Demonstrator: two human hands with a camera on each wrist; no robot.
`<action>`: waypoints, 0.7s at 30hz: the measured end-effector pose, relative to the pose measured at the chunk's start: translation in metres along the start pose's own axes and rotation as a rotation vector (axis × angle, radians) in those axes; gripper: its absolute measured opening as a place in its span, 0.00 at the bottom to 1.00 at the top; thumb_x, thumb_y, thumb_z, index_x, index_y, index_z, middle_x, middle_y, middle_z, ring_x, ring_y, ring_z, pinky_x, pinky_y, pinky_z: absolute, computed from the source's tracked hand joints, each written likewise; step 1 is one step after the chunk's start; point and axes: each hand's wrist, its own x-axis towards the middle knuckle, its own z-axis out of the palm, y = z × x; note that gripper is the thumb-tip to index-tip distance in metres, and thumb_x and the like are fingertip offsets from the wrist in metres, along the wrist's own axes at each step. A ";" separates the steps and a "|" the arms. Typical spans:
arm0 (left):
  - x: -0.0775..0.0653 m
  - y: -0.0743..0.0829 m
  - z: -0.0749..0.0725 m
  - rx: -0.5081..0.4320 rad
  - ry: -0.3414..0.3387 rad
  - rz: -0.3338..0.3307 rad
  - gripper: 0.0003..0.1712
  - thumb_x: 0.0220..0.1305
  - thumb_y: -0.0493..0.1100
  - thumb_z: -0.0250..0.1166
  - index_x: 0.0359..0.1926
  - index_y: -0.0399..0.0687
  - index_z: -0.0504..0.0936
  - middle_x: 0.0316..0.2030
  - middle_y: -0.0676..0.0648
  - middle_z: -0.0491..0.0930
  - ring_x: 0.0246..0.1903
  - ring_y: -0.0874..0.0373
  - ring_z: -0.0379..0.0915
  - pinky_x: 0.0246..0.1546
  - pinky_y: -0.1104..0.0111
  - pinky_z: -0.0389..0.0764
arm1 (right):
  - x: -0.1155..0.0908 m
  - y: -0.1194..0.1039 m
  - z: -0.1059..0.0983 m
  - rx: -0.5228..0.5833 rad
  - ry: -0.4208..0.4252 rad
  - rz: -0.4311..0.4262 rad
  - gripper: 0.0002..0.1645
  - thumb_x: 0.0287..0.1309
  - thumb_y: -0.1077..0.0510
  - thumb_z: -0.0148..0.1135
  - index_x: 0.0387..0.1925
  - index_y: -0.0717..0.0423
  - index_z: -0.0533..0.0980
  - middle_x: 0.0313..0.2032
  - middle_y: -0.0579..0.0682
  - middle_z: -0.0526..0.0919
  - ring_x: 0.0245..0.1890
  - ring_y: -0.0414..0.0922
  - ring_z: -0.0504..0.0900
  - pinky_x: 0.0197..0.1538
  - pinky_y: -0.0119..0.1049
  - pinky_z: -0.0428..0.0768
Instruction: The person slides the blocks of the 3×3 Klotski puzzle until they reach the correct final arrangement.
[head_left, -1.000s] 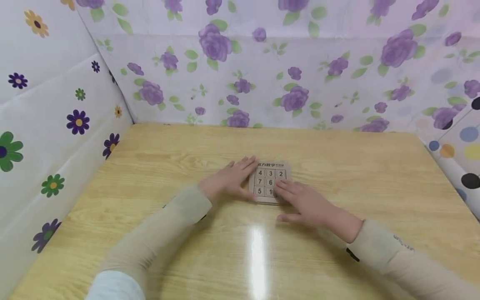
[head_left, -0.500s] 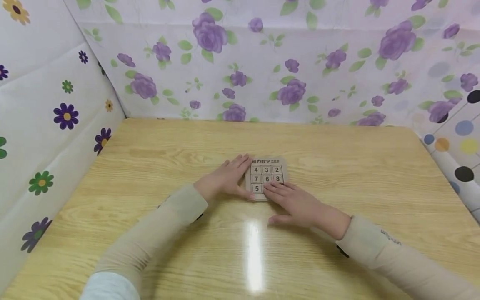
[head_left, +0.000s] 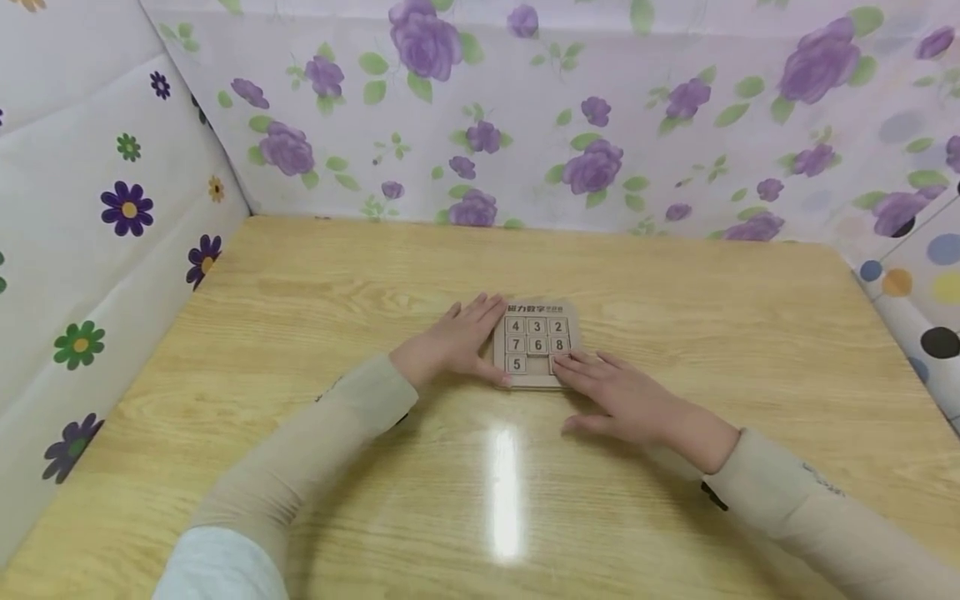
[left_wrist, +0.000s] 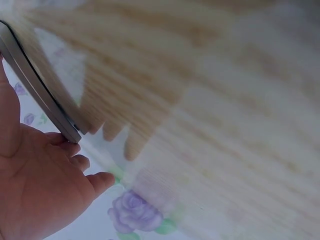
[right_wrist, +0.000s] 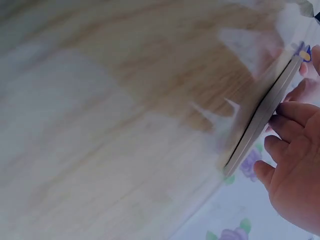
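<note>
Puzzle (head_left: 537, 365) tan (blk digits (head_left: 537, 345)); table (head_left: 660, 300) yel. woodgrain; backdrop (head_left: 525, 100) purple-rose print.

Bright, even light fills the head view, with a narrow streak of white glare (head_left: 505, 493) across the glossy, pale wood-grain table (head_left: 697, 325). Soft shadows lie beside the long beige sleeves (head_left: 322, 442). The large black digits on the flat, square beige number board (head_left: 537, 344) are legible, while its small lettering and the sleeve print are smeared. Wide-angle stretching shows toward the edges.

Both wrist views are dimmer and bluish. Milky reflections wash over the blurred wood grain, broken by darker, finger-shaped patches near the left hand (left_wrist: 40, 180). The right hand (right_wrist: 300, 155) looks softly focused; the upper-left corner there darkens.
</note>
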 end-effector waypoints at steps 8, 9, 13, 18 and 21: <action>0.002 0.001 -0.005 0.001 0.000 -0.007 0.73 0.43 0.75 0.66 0.75 0.45 0.34 0.75 0.46 0.31 0.74 0.51 0.24 0.73 0.51 0.33 | 0.000 0.002 -0.007 -0.018 -0.009 0.009 0.44 0.61 0.38 0.56 0.69 0.61 0.59 0.71 0.55 0.58 0.72 0.56 0.53 0.73 0.56 0.50; 0.002 0.001 -0.005 -0.001 -0.001 -0.005 0.73 0.43 0.74 0.66 0.75 0.45 0.34 0.75 0.46 0.31 0.74 0.51 0.24 0.73 0.51 0.33 | 0.001 0.001 -0.008 -0.019 -0.009 0.010 0.44 0.61 0.39 0.56 0.69 0.62 0.59 0.71 0.56 0.58 0.72 0.57 0.53 0.73 0.56 0.51; 0.003 0.002 -0.005 -0.007 -0.002 -0.005 0.73 0.43 0.74 0.66 0.75 0.45 0.35 0.75 0.46 0.32 0.74 0.51 0.24 0.73 0.51 0.33 | 0.009 -0.004 -0.013 -0.026 0.012 -0.008 0.43 0.60 0.39 0.57 0.67 0.62 0.62 0.69 0.58 0.61 0.71 0.58 0.56 0.72 0.57 0.53; 0.002 0.002 -0.003 0.012 -0.005 -0.009 0.73 0.43 0.75 0.65 0.75 0.44 0.35 0.75 0.45 0.32 0.74 0.50 0.25 0.73 0.50 0.34 | 0.026 -0.015 -0.009 -0.023 -0.010 -0.073 0.46 0.60 0.37 0.57 0.69 0.60 0.60 0.71 0.57 0.59 0.71 0.56 0.55 0.73 0.55 0.52; 0.002 0.002 -0.003 0.017 -0.008 -0.010 0.73 0.43 0.75 0.65 0.75 0.43 0.35 0.75 0.45 0.32 0.74 0.50 0.25 0.73 0.49 0.35 | 0.035 -0.020 -0.004 -0.014 -0.039 -0.096 0.47 0.61 0.36 0.55 0.70 0.60 0.58 0.72 0.55 0.57 0.72 0.54 0.53 0.74 0.54 0.49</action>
